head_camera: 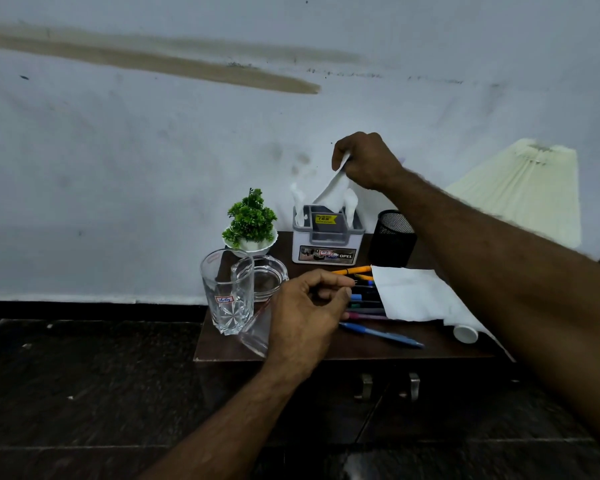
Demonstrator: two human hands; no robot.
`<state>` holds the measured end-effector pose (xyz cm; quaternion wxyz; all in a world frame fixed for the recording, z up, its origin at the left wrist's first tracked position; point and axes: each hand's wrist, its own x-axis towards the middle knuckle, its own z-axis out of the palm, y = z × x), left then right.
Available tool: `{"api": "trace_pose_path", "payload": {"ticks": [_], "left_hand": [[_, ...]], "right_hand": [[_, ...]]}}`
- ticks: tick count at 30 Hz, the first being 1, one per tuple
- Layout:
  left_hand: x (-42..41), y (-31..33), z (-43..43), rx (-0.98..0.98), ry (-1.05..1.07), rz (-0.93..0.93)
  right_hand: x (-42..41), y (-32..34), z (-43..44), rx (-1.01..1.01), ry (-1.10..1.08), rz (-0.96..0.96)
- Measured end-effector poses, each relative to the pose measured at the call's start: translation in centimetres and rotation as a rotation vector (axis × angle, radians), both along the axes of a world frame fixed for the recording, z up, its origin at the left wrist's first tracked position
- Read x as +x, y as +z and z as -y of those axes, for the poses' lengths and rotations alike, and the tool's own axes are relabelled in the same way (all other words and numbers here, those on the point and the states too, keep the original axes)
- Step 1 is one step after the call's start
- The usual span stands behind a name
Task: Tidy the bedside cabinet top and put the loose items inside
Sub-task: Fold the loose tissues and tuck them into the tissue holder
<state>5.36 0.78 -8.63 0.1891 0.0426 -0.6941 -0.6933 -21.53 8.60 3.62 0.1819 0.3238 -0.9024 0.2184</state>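
Stained pale wall (153, 168) backs a dark wooden cabinet top (367, 349). At the far side the right grip (364, 161) pinches the top corner of a white tissue (331, 192) that rises from the tissue box (326, 252). The left grip (309, 313) hovers with curled fingers over a row of pens (366, 299) in the middle; I cannot tell whether it holds one. A flat napkin (412, 296) covers the pens' right ends. A glass mug (227, 296) stands at the left, and a black mesh cup (392, 237) stands just right of the box.

A bedroom at home: small bedside cabinet (343, 351), cream lamp shade (527, 188), stained wall (153, 133).
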Motion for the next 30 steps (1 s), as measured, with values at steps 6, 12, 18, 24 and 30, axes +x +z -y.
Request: {"api": "trace_pose_path", "payload": {"ticks": [6, 12, 18, 24, 30], "left_hand": [[0.0, -0.1, -0.1, -0.005, -0.002, -0.003], [-0.1, -0.2, -0.1, -0.006, -0.012, -0.008], [-0.3, -0.3, 0.0, -0.001, -0.011, -0.016], [-0.3, -0.5, 0.1, -0.014, -0.011, -0.021], [-0.4, -0.5, 0.1, -0.012, -0.007, -0.011]], "right_hand": [[0.3, 0.7, 0.3, 0.086, 0.008, -0.020], [0.7, 0.3, 1.5, 0.179, 0.025, -0.021], [0.6, -0.5, 2.2, 0.212, 0.038, -0.030], [0.9, -1.3, 2.8, 0.243, 0.031, -0.015], [0.5, -2.2, 3.2, 0.305, 0.027, 0.026]]}}
